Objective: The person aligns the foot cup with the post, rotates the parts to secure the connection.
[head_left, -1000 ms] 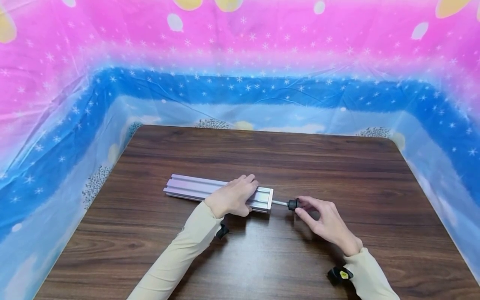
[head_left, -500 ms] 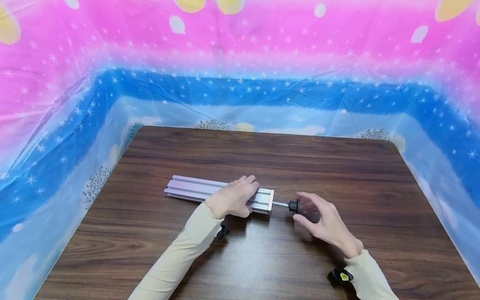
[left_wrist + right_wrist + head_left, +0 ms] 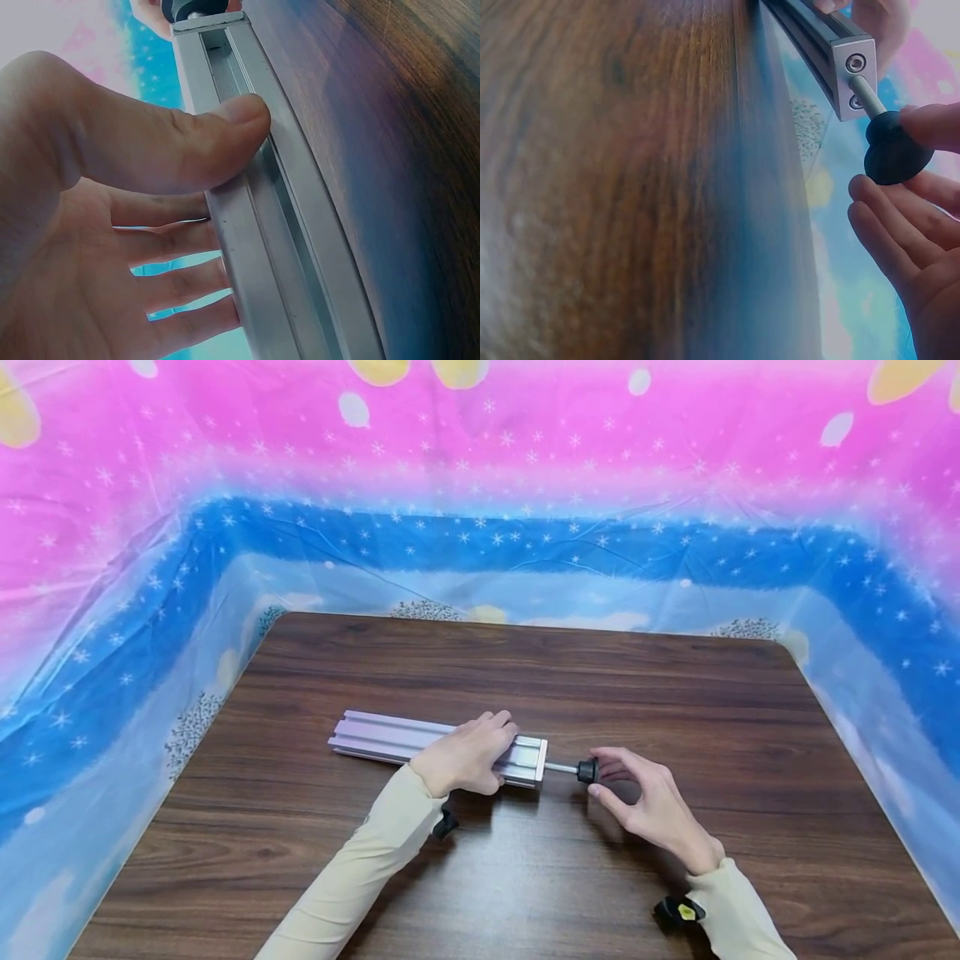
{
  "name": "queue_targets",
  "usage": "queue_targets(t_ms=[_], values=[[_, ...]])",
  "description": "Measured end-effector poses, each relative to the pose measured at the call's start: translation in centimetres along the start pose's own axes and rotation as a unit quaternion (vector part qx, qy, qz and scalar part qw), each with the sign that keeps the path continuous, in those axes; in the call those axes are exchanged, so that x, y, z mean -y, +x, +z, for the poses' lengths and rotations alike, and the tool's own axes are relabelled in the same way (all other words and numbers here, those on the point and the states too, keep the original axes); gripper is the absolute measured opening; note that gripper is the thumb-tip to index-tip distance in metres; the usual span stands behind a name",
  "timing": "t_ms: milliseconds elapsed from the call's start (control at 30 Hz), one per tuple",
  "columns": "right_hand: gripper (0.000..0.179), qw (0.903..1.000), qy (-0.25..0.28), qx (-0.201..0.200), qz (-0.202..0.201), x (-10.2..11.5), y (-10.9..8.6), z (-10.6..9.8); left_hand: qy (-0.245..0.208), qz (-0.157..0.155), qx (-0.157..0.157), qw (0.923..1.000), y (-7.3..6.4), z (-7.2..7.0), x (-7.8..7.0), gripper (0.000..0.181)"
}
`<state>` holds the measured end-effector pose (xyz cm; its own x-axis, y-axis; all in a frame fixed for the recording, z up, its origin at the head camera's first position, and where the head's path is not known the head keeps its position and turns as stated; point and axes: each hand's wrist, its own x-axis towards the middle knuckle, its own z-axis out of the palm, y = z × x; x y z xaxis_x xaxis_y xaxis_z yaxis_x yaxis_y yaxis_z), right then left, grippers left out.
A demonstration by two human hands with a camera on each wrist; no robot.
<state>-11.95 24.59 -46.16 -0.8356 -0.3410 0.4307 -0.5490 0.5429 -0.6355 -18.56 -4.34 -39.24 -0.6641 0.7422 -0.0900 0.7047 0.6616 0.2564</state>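
A silver aluminium extrusion profile [image 3: 390,737] lies on the dark wood-grain table, slanting slightly. My left hand [image 3: 468,752] grips it near its right end. In the left wrist view, the thumb [image 3: 225,135] presses along the grooved side, and the other fingers reach over the opposite face. Out of the capped end, which shows screw heads in the right wrist view, sticks the threaded rod of a black levelling foot [image 3: 896,150]. My right hand [image 3: 652,797] pinches this foot at its outer end. The thumb touches its black base, with two fingers spread just below it.
The brown table [image 3: 525,668] has rounded far corners. A pink and blue patterned cloth [image 3: 480,535] hangs around its back and sides. Black wrist straps [image 3: 678,912] sit at the cuffs of both pale sleeves.
The right fingers spread off the levelling foot half a second ago and have now closed in on it again. The left hand and the profile stay in place.
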Motion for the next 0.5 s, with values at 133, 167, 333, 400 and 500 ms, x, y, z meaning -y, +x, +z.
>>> queue_targets(t_ms=[133,167,333,400,500], values=[[0.04,0.9998,-0.019,-0.005,0.005,-0.02,0.05,0.15,-0.001,0.003,-0.006,1.0,-0.06,-0.06,0.0,0.052],[0.038,0.9997,-0.023,-0.006,0.007,-0.04,0.06,0.2,0.001,0.003,-0.006,1.0,-0.04,-0.05,0.01,0.052],[0.026,0.9992,-0.027,-0.001,0.029,-0.17,0.02,0.42,0.01,0.004,-0.007,0.9999,-0.06,0.1,0.03,0.05],[0.022,0.9989,-0.018,0.004,0.042,-0.22,-0.03,0.48,0.012,0.005,-0.009,0.9999,-0.08,0.17,0.03,0.05],[0.019,0.998,-0.006,0.014,0.061,-0.29,-0.11,0.49,0.01,0.009,-0.013,0.9998,-0.12,0.23,0.0,0.049]])
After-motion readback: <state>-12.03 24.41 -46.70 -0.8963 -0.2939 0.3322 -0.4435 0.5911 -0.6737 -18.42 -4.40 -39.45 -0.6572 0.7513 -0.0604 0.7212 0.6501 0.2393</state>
